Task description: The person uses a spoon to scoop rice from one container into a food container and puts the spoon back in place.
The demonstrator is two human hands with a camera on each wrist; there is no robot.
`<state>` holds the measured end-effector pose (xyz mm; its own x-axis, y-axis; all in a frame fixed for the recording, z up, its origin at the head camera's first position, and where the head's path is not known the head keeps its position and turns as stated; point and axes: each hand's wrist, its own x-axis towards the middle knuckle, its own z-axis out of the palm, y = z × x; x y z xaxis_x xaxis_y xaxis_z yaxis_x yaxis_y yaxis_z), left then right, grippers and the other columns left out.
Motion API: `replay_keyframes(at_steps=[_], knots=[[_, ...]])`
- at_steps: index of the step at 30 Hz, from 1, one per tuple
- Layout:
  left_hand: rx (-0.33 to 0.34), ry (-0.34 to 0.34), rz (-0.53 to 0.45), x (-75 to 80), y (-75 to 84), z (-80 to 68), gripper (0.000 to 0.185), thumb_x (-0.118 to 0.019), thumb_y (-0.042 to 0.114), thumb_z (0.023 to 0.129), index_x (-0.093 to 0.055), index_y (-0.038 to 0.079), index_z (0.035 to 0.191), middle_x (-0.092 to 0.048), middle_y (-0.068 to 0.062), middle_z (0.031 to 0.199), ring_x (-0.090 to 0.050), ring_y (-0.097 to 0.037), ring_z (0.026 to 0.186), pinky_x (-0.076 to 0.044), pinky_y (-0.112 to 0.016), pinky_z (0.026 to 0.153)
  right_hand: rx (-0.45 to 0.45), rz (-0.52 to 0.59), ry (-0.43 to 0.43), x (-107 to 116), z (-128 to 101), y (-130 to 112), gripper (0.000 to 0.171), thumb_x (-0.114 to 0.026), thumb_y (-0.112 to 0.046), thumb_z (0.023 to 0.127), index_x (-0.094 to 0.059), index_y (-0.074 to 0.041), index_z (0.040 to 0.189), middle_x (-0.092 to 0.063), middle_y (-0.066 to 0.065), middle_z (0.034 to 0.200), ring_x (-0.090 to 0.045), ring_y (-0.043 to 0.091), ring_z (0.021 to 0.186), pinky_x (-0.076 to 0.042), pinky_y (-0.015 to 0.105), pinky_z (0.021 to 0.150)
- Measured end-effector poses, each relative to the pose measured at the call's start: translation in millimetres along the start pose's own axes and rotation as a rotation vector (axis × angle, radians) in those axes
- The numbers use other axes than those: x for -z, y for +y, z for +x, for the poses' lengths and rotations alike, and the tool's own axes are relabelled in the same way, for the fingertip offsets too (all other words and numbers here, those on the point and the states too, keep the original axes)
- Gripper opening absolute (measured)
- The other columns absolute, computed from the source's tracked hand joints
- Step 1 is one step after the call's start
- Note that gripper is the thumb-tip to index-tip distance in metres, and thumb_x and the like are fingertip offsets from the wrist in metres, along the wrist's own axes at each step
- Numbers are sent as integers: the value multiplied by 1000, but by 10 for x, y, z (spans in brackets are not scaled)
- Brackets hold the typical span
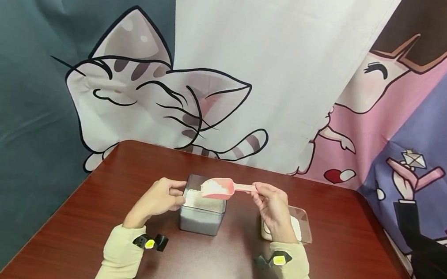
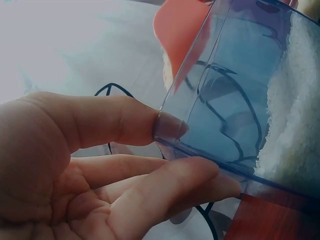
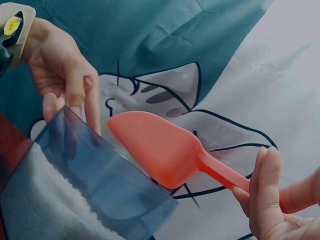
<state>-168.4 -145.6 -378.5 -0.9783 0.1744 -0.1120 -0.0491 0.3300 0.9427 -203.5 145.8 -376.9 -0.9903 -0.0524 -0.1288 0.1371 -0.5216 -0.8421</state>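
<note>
Two hands at work | R hand (image 1: 275,208): fingers pinch handle of pink scoop (image 1: 219,188), heaped w/ white grains, above clear tub (image 1: 202,215) at desk (image 1: 81,215) centre | L hand (image 1: 161,198): fingers grip tub's left wall | shallow tray (image 1: 304,224) just right, behind R hand

2 containers are carried by the dark red bench (image 1: 93,216): a clear tub (image 1: 202,215) and a shallow tray (image 1: 303,224).

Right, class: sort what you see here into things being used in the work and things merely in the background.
In use: pink scoop of white grains, right hand, left hand, tall clear container, shallow clear tray.
Background only: cartoon cat curtain, table.
</note>
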Motion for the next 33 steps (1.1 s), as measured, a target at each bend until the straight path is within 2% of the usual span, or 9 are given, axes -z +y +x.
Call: replay_keyframes(at_steps=[11,22,27,33], knots=[[0,-11,-4,18,-12,-5,55,-59,-2,78,-45,-6,131,-58,-29,113,-65,-28,88,-54,-34,69,22,47,-15,302,-62,-353,25,-48,8,88,-70,1,79,-67,11,78,-64,12,61,-51,17,58],[-2,-12,15,-1,-5,10,54,-59,-2,79,-46,-5,131,-61,-26,111,-66,-21,84,-54,-34,69,26,116,-5,937,-243,-731,24,-48,5,90,-71,3,85,-70,13,80,-66,14,64,-52,19,60],[-8,-14,14,8,-13,13,54,-59,-2,79,-45,-6,131,-60,-26,111,-66,-26,87,-54,-34,69,46,166,-18,1211,-312,-841,28,-43,7,91,-70,6,87,-69,15,82,-66,15,65,-52,20,62],[-15,-21,21,25,-12,16,55,-58,-2,79,-44,-7,132,-59,-27,112,-65,-30,90,-54,-35,69,51,160,-6,1481,-394,-909,29,-42,7,92,-71,6,88,-69,15,83,-66,16,66,-52,20,63]])
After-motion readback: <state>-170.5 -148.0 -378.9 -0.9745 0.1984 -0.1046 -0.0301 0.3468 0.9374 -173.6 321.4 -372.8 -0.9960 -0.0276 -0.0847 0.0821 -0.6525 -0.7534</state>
